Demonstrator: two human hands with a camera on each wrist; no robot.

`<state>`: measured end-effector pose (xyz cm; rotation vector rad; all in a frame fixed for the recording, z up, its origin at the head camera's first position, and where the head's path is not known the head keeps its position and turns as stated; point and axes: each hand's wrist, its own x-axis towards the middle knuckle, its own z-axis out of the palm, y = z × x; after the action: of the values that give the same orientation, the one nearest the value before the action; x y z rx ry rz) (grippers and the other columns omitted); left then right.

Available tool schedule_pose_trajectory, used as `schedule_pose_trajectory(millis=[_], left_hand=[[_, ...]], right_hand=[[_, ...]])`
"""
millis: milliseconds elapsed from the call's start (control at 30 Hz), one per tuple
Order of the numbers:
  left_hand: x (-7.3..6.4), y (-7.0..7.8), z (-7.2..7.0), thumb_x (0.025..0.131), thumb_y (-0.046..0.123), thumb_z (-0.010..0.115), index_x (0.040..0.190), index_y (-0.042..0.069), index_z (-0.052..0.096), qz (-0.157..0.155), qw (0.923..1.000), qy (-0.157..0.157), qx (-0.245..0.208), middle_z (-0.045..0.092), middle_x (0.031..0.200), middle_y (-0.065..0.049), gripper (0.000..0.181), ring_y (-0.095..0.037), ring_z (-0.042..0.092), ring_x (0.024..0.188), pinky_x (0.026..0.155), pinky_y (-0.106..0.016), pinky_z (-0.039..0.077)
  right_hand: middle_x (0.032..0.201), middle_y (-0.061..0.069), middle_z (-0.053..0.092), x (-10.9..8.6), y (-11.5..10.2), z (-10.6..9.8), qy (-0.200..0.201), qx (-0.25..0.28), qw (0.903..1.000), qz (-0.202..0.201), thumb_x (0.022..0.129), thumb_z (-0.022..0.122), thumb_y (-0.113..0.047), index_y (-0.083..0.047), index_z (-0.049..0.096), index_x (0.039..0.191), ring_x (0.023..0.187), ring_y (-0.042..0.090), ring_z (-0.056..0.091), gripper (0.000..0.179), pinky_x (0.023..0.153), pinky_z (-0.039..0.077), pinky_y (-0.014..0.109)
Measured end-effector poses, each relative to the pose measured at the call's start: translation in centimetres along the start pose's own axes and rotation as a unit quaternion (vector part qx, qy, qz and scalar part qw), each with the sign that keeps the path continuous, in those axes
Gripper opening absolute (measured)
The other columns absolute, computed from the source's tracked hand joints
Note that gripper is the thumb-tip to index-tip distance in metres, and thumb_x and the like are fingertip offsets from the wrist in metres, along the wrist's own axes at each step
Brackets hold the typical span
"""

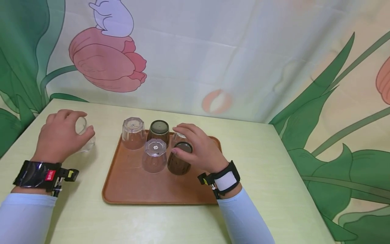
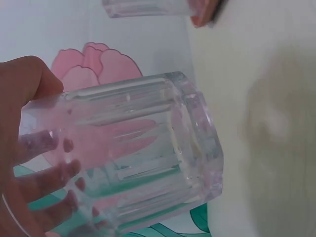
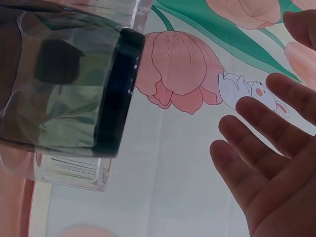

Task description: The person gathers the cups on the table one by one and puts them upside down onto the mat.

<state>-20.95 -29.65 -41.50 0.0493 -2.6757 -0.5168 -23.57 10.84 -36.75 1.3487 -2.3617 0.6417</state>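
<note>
At the left, my left hand (image 1: 59,135) grips a clear faceted glass (image 2: 143,153) near its rim, thumb on one side and fingers on the other. The glass's thick base points down at the table; whether it touches is unclear. My right hand (image 1: 201,149) hovers over the tray's right part, its fingers (image 3: 247,138) spread and apart from the dark glass (image 1: 179,161) beside it. That dark glass stands upside down on the brown tray (image 1: 161,193). Another dark glass (image 1: 159,130) and clear glasses (image 1: 154,157) also stand inverted there, one partly behind the right hand.
A pale table (image 1: 253,179) carries the tray and extends on both sides of it. Behind stands a curtain (image 1: 189,61) printed with tulips and a rabbit, close to the table's back edge. A clear glass (image 1: 133,135) occupies the tray's back left corner.
</note>
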Motion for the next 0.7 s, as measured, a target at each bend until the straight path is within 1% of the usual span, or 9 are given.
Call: schedule_pose_trajectory(millis=[100, 267, 467, 633, 700], left_hand=[[-0.2, 0.5, -0.4, 0.091, 0.033, 0.064, 0.127, 0.0, 0.06, 0.015, 0.9997, 0.012, -0.014, 0.051, 0.129, -0.033, 0.048, -0.059, 0.042, 0.115, 0.086, -0.073, 0.039], [-0.2, 1.3, -0.7, 0.091, 0.03, 0.064, 0.127, -0.002, 0.06, 0.032, 0.9984, 0.02, -0.041, 0.052, 0.127, -0.033, 0.048, -0.057, 0.041, 0.117, 0.095, -0.068, 0.035], [-0.5, 2.4, -1.1, 0.091, 0.029, 0.063, 0.127, -0.003, 0.06, 0.039, 0.9975, 0.024, -0.054, 0.053, 0.127, -0.032, 0.047, -0.056, 0.041, 0.118, 0.097, -0.067, 0.033], [-1.0, 3.7, -2.1, 0.091, 0.029, 0.062, 0.126, -0.002, 0.06, 0.042, 0.9967, 0.035, -0.06, 0.053, 0.128, -0.031, 0.047, -0.055, 0.041, 0.119, 0.097, -0.068, 0.034], [-1.1, 4.2, -2.5, 0.091, 0.028, 0.063, 0.125, -0.002, 0.061, 0.049, 0.9958, 0.046, -0.062, 0.055, 0.127, -0.03, 0.046, -0.054, 0.043, 0.119, 0.097, -0.068, 0.034]], right_hand=[[0.137, 0.011, 0.056, 0.0, 0.0, 0.0, 0.001, 0.0, 1.0, -0.002, 0.091, 0.073, -0.031, -0.005, 0.056, 0.138, 0.128, 0.022, 0.054, 0.056, 0.102, 0.051, 0.032], [0.137, 0.011, 0.056, -0.1, 0.3, 0.2, 0.003, 0.001, 1.0, -0.005, 0.091, 0.073, -0.031, -0.005, 0.056, 0.138, 0.127, 0.022, 0.054, 0.057, 0.102, 0.051, 0.032], [0.137, 0.01, 0.056, -0.1, 0.5, 0.3, 0.001, 0.0, 1.0, -0.004, 0.092, 0.072, -0.032, -0.006, 0.055, 0.139, 0.128, 0.021, 0.054, 0.057, 0.101, 0.051, 0.031], [0.136, 0.009, 0.056, 0.0, 0.4, 0.6, -0.003, 0.008, 1.0, 0.0, 0.091, 0.072, -0.033, -0.007, 0.056, 0.138, 0.125, 0.02, 0.055, 0.056, 0.099, 0.052, 0.029], [0.134, 0.009, 0.056, 0.0, 0.4, 0.8, -0.002, 0.018, 0.9998, -0.004, 0.091, 0.072, -0.032, -0.006, 0.057, 0.137, 0.123, 0.019, 0.055, 0.055, 0.099, 0.051, 0.028]])
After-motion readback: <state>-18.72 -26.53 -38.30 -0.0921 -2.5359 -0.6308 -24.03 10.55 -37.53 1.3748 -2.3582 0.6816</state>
